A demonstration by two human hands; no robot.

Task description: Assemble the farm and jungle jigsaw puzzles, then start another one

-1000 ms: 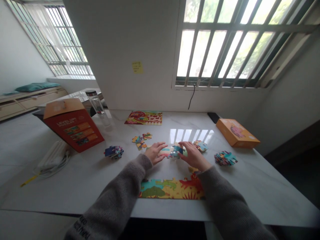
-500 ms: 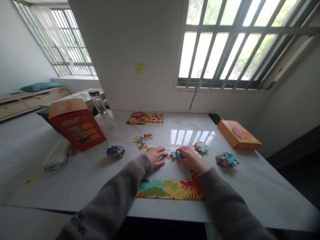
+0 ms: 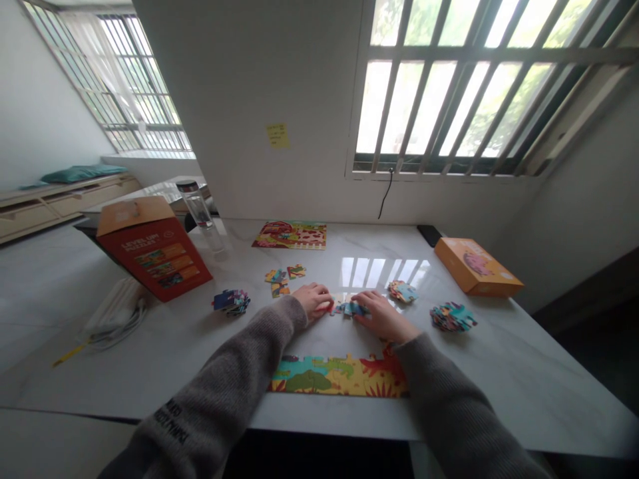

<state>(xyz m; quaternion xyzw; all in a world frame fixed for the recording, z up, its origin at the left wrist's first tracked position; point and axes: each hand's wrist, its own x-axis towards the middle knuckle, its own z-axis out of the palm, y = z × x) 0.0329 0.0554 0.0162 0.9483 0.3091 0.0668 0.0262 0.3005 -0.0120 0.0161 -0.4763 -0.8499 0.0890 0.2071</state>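
The small interlocking cardboard jigsaw pieces (image 3: 351,309) lie flat on the white marble tabletop (image 3: 504,372), forming a short row between the left hand (image 3: 313,301) and the right hand (image 3: 384,317). The long axis of the row runs crosswise, from left to right, roughly parallel to the near edge of the tabletop. Its blue-and-teal portion lies against the right hand's fingers.

Both hands are palm down and partly closed, with the fingers lowered to opposite ends of the row. This view does not show whether either hand is gripping a piece.

Judging from this layout, the step in hand is joining pieces edge to edge. The joint calls for the tabs to sit flat in their sockets before the hands release.

Nearer the person than both hands lies a long multicoloured landscape puzzle section (image 3: 339,376). A farm-scene puzzle (image 3: 289,235) lies well beyond the hands. A group of loose puzzle pieces (image 3: 282,279) lies beyond the left hand, and a stacked pile of pieces (image 3: 230,301) lies to its left. A small pile of pieces (image 3: 403,291) lies beyond the right hand, and a larger pile of pieces (image 3: 452,317) lies to its right. A red cardboard puzzle box (image 3: 154,249) stands farther left of the left hand, and an orange cardboard box (image 3: 478,266) lies farther right of the right hand.
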